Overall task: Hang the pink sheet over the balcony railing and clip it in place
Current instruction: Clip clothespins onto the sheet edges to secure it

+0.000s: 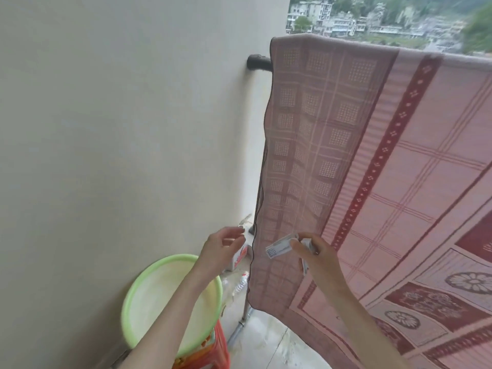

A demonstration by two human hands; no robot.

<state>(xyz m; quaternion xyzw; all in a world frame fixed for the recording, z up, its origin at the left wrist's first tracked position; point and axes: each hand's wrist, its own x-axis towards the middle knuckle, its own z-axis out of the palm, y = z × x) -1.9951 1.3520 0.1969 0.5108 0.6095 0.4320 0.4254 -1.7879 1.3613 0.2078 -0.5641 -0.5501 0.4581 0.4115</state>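
The pink patterned sheet [386,161] hangs draped over the balcony railing [257,63], whose dark end meets the wall at upper middle. Its left edge falls almost to the floor. My right hand [316,258] is in front of the sheet's lower left part, shut on white plastic clips [278,247]; one clip sticks out to the left, another hangs below the palm. My left hand [222,249] is just left of the sheet's edge with fingers curled apart; a small metal ring shows at its fingertips, and whether it is held I cannot tell.
A light green basin [133,294] leans against the cream wall [119,129] at lower left, resting on a red stool [221,350]. A small red-and-white carton [241,258] and crumpled plastic lie on the floor by the railing post [246,312]. Buildings and hills lie beyond.
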